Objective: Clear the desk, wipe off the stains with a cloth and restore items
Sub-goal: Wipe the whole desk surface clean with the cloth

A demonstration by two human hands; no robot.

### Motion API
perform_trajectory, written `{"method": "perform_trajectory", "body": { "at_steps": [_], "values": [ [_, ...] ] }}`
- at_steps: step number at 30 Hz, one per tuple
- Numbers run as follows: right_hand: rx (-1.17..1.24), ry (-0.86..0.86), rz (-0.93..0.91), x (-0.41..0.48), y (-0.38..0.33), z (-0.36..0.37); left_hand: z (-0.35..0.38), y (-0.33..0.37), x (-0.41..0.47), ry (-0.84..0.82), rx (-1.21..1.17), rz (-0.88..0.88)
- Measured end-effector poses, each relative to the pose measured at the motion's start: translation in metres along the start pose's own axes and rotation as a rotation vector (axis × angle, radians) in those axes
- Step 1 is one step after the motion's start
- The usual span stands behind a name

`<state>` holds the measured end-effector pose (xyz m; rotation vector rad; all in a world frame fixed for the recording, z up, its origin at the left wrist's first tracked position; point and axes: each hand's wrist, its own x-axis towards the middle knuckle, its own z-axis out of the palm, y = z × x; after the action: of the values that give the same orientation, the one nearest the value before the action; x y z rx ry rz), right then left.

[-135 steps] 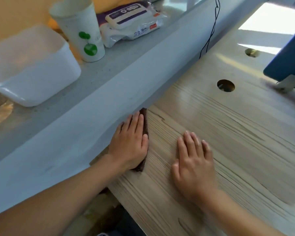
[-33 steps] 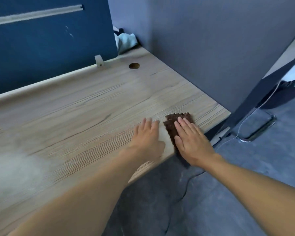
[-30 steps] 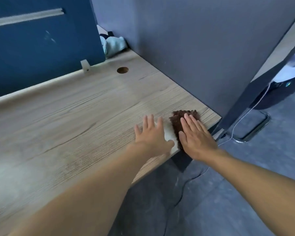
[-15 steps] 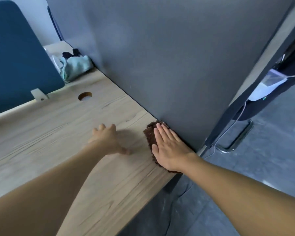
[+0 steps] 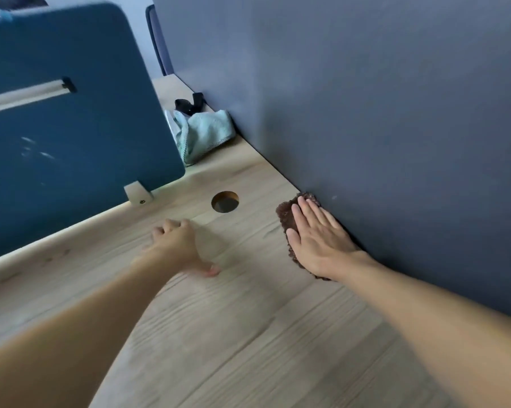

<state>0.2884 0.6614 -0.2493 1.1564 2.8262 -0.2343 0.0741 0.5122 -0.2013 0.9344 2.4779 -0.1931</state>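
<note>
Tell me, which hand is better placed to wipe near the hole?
Right, probably. The right hand lies flat on the cloth near the hole; the left hand rests on bare desk, holding nothing.

My right hand (image 5: 316, 240) lies flat on the cloth (image 5: 286, 214), which sits on the desk (image 5: 248, 334) tight against the foot of the side panel (image 5: 395, 113) on my right. My left hand (image 5: 180, 245) rests on the desk to the left, apart from the cloth. The hole (image 5: 225, 201) in the desktop lies beyond and between my hands. Behind it, to the left, stands the back screen (image 5: 71, 128), its bracket (image 5: 138, 194) on the desk near the hole. A bunched towel (image 5: 207, 134) lies in the far gap between screen and panel, with a small clump (image 5: 189, 103) behind it.
</note>
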Motion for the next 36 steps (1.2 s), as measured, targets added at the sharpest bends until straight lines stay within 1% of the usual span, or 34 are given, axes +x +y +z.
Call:
{"method": "perform_trajectory", "body": {
  "at_steps": [5, 10, 12, 16, 18, 20, 21, 22, 23, 24, 26, 27, 28, 30, 31, 33, 35, 36],
  "values": [
    [0.007, 0.001, 0.008, 0.085, -0.035, -0.008, -0.002, 0.004, 0.01, -0.057, 0.073, -0.018],
    [-0.01, -0.015, 0.012, 0.159, -0.066, -0.014, 0.002, 0.005, 0.013, -0.061, 0.086, -0.023],
    [-0.022, -0.008, -0.007, 0.176, -0.083, -0.015, 0.001, 0.006, 0.012, -0.07, 0.099, -0.031],
    [-0.052, -0.013, -0.227, 0.171, -0.126, -0.008, -0.005, 0.009, 0.009, -0.104, 0.108, -0.017],
    [-0.032, -0.076, -0.356, 0.163, -0.144, -0.012, -0.005, 0.005, 0.009, -0.108, 0.071, 0.021],
    [-0.022, -0.152, -0.507, 0.149, -0.163, -0.015, -0.01, -0.015, 0.007, -0.059, -0.013, 0.096],
    [-0.016, -0.18, -0.586, 0.141, -0.171, -0.015, -0.014, -0.033, 0.009, -0.005, -0.08, 0.143],
    [0.003, -0.208, -0.652, 0.131, -0.18, -0.015, -0.018, -0.055, 0.008, 0.038, -0.147, 0.152],
    [0.016, -0.227, -0.707, 0.12, -0.187, -0.013, -0.021, -0.083, 0.005, 0.054, -0.204, 0.116],
    [0.019, -0.229, -0.755, 0.11, -0.197, -0.01, -0.022, -0.117, 0.003, 0.047, -0.236, 0.035],
    [0.019, -0.225, -0.806, 0.09, -0.221, -0.002, -0.015, -0.178, -0.004, 0.001, -0.204, -0.162],
    [0.021, -0.218, -0.804, 0.085, -0.234, 0.001, -0.007, -0.198, -0.006, -0.007, -0.189, -0.218],
    [0.018, -0.21, -0.786, 0.084, -0.247, 0.004, 0.0, -0.21, -0.008, 0.001, -0.201, -0.237],
    [0.014, -0.16, -0.714, 0.09, -0.272, 0.009, 0.005, -0.221, -0.008, 0.052, -0.217, -0.183],
    [0.021, -0.124, -0.657, 0.093, -0.282, 0.011, 0.0, -0.23, -0.01, 0.057, -0.222, -0.146],
    [0.042, -0.025, -0.527, 0.097, -0.296, 0.018, -0.007, -0.267, -0.02, 0.019, -0.243, -0.143],
    [0.049, 0.084, -0.35, 0.089, -0.311, 0.027, -0.004, -0.322, -0.036, -0.054, -0.181, -0.229],
    [0.062, 0.105, -0.24, 0.083, -0.329, 0.031, 0.004, -0.353, -0.043, -0.069, -0.132, -0.275]
  ]
}}
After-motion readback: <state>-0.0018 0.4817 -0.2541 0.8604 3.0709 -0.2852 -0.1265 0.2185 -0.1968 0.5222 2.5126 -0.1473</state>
